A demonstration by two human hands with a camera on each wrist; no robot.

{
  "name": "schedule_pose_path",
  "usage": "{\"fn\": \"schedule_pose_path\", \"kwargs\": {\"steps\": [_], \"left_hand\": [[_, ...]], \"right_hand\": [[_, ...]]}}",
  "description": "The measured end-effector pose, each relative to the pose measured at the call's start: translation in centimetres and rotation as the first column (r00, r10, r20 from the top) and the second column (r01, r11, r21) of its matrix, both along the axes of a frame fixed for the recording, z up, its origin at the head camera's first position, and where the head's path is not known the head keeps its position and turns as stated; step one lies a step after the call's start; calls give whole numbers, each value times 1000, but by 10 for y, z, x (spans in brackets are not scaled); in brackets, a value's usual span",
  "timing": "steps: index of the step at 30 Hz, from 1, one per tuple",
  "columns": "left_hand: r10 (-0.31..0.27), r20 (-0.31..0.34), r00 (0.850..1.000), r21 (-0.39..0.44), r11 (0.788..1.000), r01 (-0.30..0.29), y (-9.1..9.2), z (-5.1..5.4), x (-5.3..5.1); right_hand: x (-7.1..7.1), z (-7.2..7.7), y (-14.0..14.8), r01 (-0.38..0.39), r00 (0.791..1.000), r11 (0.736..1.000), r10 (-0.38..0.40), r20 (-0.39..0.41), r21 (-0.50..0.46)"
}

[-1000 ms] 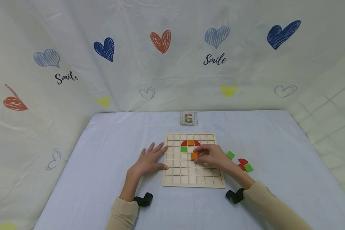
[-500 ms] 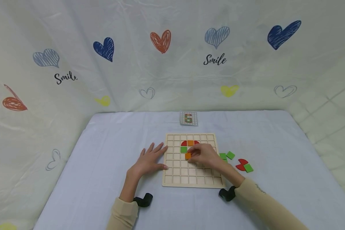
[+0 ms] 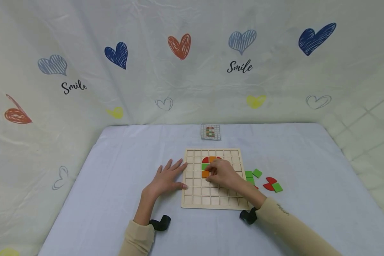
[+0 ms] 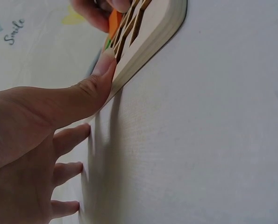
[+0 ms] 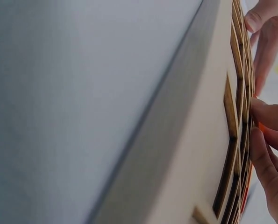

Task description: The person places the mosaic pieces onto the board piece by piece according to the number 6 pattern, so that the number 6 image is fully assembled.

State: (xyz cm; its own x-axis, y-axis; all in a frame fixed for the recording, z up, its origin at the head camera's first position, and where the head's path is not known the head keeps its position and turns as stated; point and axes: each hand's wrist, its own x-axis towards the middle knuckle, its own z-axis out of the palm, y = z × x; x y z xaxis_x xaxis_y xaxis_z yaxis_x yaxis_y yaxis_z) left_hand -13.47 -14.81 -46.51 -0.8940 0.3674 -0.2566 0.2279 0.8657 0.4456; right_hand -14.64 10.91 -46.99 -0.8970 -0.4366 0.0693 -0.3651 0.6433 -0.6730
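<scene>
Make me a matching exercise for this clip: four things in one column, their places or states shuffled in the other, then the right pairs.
1. Left hand
2. Right hand
3. Printed card
4. Loose red pieces

A. Beyond the far edge of the board
B. Right of the board
C. Pinching the lower orange tile
D. Touching the board's left edge

Pairs: 1-D, 2-C, 3-A, 4-B

Pretty cute white backdrop sheet (image 3: pixel 140 21) up top, dark-blue scribbled heart (image 3: pixel 314 40) upper right, black cursive "Smile" lettering (image 3: pixel 74 86) upper left, white cloth-covered table (image 3: pixel 124 156) filling the bottom.
</scene>
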Motion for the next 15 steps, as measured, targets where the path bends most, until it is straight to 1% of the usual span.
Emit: {"fn": "schedule_pose_path", "kwargs": {"steps": [8, 15], "left_hand": [[-3, 6, 1000, 6, 1000, 3, 3, 4, 1], [4, 1, 1000, -11, 1000, -3, 2, 0, 0]], "right_hand": [[1, 2, 1, -10, 1000, 1000, 10, -11, -3], [4, 3, 6, -17, 1000, 1000, 17, -7, 13]]}}
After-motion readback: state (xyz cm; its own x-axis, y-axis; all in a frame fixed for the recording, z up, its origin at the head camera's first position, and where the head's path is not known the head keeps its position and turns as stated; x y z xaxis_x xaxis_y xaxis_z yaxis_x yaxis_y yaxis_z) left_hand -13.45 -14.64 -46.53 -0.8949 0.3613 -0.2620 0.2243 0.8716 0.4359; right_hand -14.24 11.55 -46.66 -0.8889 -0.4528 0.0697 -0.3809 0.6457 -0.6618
